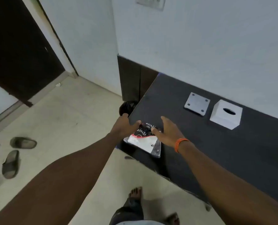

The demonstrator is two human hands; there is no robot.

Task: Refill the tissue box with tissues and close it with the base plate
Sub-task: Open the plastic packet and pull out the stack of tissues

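A plastic-wrapped tissue pack (144,142), black and white with printed lettering, lies at the near left corner of the dark table (216,151). My left hand (125,125) grips the pack's far left end at the table edge. My right hand (167,132), with an orange band on the wrist, pinches the pack's far right end. A white cube tissue box (225,113) with an oval slot on top stands farther back on the table. The square grey base plate (197,103) with four dark dots lies flat just left of the box.
A black round bin (127,108) sits on the floor beyond the table's left edge. Dark sandals (13,156) lie on the tiled floor at left. My bare feet (135,194) stand beside the table. A white wall runs behind the table.
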